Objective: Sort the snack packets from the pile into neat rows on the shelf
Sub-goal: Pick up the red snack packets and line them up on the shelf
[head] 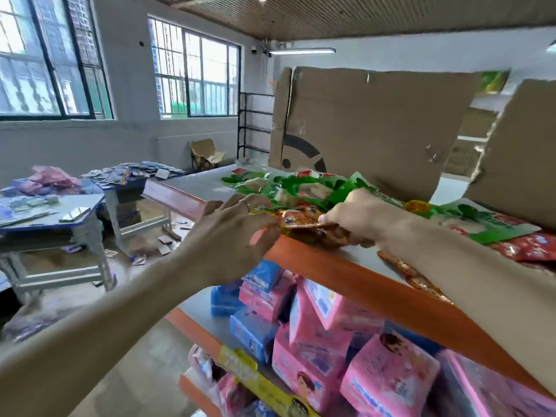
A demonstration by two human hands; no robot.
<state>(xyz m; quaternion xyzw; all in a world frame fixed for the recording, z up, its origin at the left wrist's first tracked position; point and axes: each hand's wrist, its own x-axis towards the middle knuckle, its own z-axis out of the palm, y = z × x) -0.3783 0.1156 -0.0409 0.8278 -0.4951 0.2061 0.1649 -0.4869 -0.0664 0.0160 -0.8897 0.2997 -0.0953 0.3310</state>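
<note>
An orange-brown snack packet [304, 221] lies at the front of the top shelf [355, 276], which has an orange front edge. My right hand [358, 216] grips the packet's right side, thumb on top. My left hand [231, 228] reaches in from the left, and its fingertips pinch the packet's left edge. Behind it lies a pile of green snack packets [304, 188], stretching right along the shelf. Red packets [532, 246] lie at the far right. Another orange packet [412, 273] lies under my right forearm.
Tall cardboard sheets [370, 127] stand behind the pile. The lower shelf holds pink and blue boxes [316, 332]. Blue-edged tables [60, 212] with scattered packets stand at left, with litter on the floor. A folding chair [207, 155] sits by the far wall.
</note>
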